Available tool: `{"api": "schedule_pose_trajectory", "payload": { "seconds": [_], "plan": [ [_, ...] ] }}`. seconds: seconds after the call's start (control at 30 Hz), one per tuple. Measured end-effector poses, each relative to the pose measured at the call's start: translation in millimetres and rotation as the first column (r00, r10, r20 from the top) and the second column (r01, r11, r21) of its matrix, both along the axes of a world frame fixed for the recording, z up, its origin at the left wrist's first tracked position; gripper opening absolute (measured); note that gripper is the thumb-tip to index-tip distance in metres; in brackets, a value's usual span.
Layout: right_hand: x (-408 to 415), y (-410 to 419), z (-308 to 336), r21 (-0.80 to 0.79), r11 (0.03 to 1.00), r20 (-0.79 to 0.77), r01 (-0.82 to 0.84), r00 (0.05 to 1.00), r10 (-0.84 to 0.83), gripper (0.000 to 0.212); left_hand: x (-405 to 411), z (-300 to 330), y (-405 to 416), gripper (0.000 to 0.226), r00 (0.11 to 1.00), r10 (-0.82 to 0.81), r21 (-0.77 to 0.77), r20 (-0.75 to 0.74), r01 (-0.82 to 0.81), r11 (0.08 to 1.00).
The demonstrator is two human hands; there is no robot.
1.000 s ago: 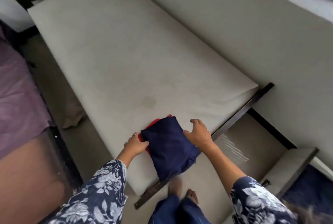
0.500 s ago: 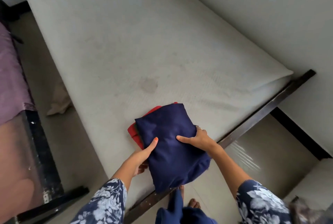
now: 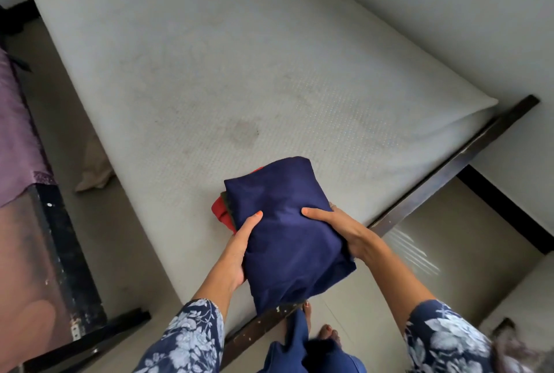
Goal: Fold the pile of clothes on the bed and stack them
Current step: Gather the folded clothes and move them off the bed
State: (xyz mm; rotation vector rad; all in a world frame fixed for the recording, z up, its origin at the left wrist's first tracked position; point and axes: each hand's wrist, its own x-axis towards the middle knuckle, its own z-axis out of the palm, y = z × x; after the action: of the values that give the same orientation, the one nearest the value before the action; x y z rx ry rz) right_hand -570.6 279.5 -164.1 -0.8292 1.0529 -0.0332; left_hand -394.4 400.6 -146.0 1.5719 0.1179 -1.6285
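Note:
A stack of folded clothes sits at the near corner of the bare white mattress (image 3: 239, 73). On top lies a navy blue folded garment (image 3: 281, 228), with a red garment (image 3: 220, 210) peeking out beneath it on the left. My left hand (image 3: 239, 249) grips the stack's left side, thumb on the navy cloth. My right hand (image 3: 338, 228) grips the right side, thumb on top and fingers hidden under the stack. The near end of the navy garment hangs past the mattress edge.
The dark bed frame (image 3: 449, 162) runs along the mattress foot. A second bed with a purple cover (image 3: 18, 133) stands at the left, across a strip of floor. A beige cloth (image 3: 93, 168) lies on that floor. My feet (image 3: 323, 333) show below.
My hands went from resting at the stack's sides to clasping it with thumbs on top. The stack has come nearer to me, its near end past the mattress edge.

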Motion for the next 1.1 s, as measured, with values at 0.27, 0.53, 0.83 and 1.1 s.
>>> {"api": "schedule_pose_trajectory", "payload": {
  "seconds": [0.27,0.53,0.83,1.1],
  "plan": [
    [-62,-10,65,-0.027,0.971,0.085,0.237,0.968,-0.234,0.053,-29,67,-50,0.051,0.974,-0.221,-0.027,0.044,0.222,0.975],
    [-182,18,128,-0.021,0.821,0.097,0.571,0.818,-0.567,0.044,-136,127,-99,0.046,0.864,-0.500,-0.088,0.059,0.504,0.859],
    [-343,110,154,-0.088,0.489,0.075,0.868,0.495,-0.866,0.061,-317,146,-99,0.046,0.594,-0.804,-0.130,0.010,0.798,0.588],
    [-440,232,130,-0.048,0.174,0.013,0.984,0.175,-0.984,0.068,-454,128,-38,0.049,0.265,-0.963,-0.080,-0.057,0.960,0.269]
  ]
}}
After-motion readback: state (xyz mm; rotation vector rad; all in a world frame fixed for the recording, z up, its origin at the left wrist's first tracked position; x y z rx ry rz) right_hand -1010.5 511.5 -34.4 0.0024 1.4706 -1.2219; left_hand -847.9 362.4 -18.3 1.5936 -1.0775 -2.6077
